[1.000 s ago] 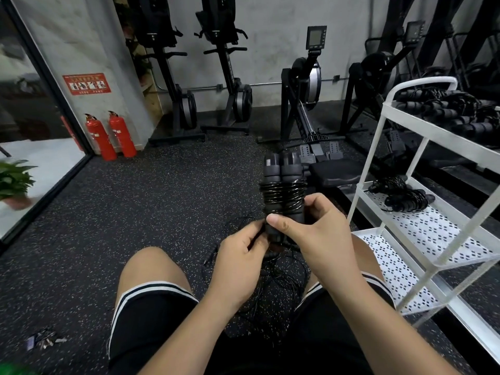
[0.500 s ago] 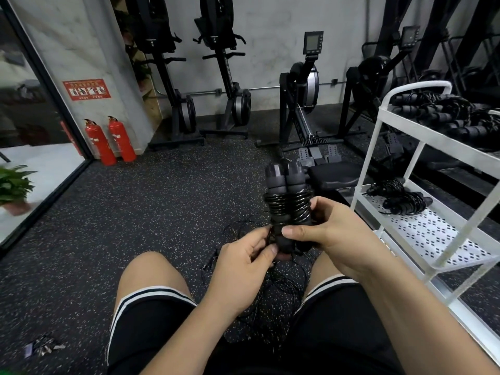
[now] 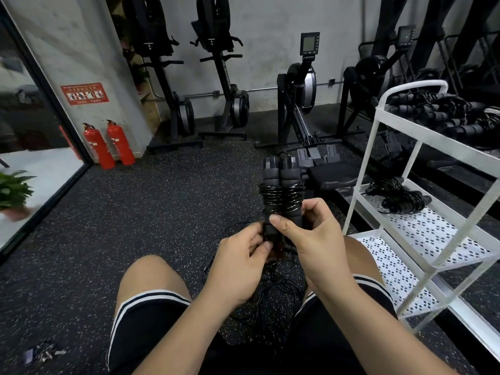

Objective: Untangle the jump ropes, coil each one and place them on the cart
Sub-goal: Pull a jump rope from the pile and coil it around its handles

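Through the head camera, a wound jump rope (image 3: 281, 196) is seen held upright above the floor (image 3: 162, 212), in front of the knees. Its two black foam handles are set side by side, and the glossy black cord is wrapped in tight turns around their middle. The lower part of the handles is gripped by the right hand (image 3: 316, 239): the thumb is laid across the front and the fingers (image 3: 315, 209) are curled round the far side. The bottom end is pinched by the left hand (image 3: 238, 266) between the thumb and curled fingertips.

A loose tangle of thin cord (image 3: 270, 282) is spread on the speckled floor between the legs. A white cart (image 3: 362, 180) stands just to the right. Coiled ropes (image 3: 438, 115) are piled on its top shelf, and another bundle (image 3: 400, 198) lies on the middle shelf. Two red fire extinguishers (image 3: 108, 144) are set against the far wall on the left.
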{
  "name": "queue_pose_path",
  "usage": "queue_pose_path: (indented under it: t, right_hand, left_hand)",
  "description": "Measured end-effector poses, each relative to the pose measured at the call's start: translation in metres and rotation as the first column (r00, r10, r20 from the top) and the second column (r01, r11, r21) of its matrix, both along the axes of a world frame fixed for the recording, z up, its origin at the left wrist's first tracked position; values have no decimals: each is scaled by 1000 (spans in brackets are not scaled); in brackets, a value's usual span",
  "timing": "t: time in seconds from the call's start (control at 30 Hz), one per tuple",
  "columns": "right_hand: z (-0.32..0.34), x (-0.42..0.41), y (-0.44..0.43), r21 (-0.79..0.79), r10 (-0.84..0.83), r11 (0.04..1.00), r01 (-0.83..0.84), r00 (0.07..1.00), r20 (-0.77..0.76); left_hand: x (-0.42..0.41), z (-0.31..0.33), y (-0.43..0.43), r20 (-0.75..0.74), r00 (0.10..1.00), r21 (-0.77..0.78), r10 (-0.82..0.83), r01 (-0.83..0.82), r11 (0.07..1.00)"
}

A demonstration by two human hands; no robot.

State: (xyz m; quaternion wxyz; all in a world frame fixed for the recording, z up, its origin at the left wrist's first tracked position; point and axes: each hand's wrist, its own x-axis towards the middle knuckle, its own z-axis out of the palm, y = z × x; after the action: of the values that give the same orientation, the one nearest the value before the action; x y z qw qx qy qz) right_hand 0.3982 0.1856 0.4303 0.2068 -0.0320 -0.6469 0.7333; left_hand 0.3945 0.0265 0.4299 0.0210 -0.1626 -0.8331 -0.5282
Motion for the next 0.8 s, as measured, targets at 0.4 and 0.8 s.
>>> queue_pose_path:
  t: [0.4, 0.8]
  right_hand:
    - [6, 6, -10, 262, -45, 963, 60, 997, -64]
    - [-4, -3, -4, 499, -62, 858, 122, 989, -135]
  left_hand:
    - [-12, 7, -4, 249, 962, 228, -114, 56, 972]
    - [-24, 20, -16, 450, 864, 480, -224, -22, 877]
